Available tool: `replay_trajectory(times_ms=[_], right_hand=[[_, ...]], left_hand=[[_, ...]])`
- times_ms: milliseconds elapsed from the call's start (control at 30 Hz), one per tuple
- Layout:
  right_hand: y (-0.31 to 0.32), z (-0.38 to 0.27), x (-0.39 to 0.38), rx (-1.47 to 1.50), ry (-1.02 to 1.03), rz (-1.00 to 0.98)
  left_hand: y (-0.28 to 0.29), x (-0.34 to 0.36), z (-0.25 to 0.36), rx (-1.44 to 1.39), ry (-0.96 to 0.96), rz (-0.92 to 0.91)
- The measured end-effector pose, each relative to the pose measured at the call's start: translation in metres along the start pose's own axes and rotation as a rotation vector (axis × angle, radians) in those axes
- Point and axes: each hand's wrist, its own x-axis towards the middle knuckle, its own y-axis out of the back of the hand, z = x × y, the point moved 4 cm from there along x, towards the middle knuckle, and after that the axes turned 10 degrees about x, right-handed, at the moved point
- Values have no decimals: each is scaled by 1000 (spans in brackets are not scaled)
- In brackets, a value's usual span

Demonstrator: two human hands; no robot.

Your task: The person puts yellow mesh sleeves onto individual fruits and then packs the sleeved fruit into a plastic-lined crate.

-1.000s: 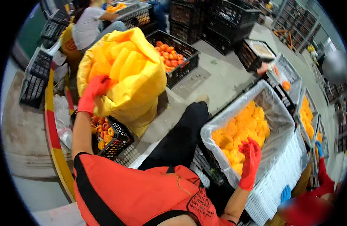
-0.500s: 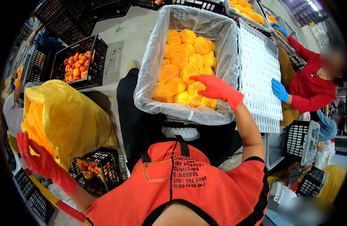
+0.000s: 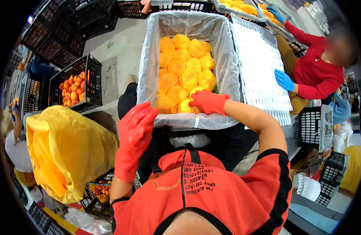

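Before me stands a crate [image 3: 229, 74] lined with clear plastic, holding several fruits in yellow foam nets [image 3: 177, 68]. My right hand [image 3: 212, 102], in a red rubber glove, reaches inside near the front edge. Its fingers curl over a netted fruit [image 3: 185, 106]; the undersides of the fingers are hidden. Just outside the crate's front left corner, my left hand [image 3: 136, 135] is raised in a matching glove. Those fingers are bent and close together, and whatever they may hold is hidden. To the left, a yellow sack [image 3: 84, 139] gapes around yellow foam nets [image 3: 51, 172].
A black crate of red-orange fruit [image 3: 74, 89] stands at the left, another crate [image 3: 100, 192] below the sack. White foam sheeting [image 3: 259, 66] adjoins the lined crate's right side. Beyond it sits a co-worker in red, one blue-gloved hand [image 3: 284, 80] on the sheeting.
My left hand has swung from beside the sack to the lined crate's front left corner. My right hand has drawn toward the front, its fingers now more curled. The whole view has shifted.
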Motion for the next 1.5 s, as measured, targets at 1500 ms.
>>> replay_trajectory(times_ms=[1500], right_hand=[[76, 21, -29, 1888, -332, 938]], left_hand=[[-89, 18, -34, -436, 531, -201]])
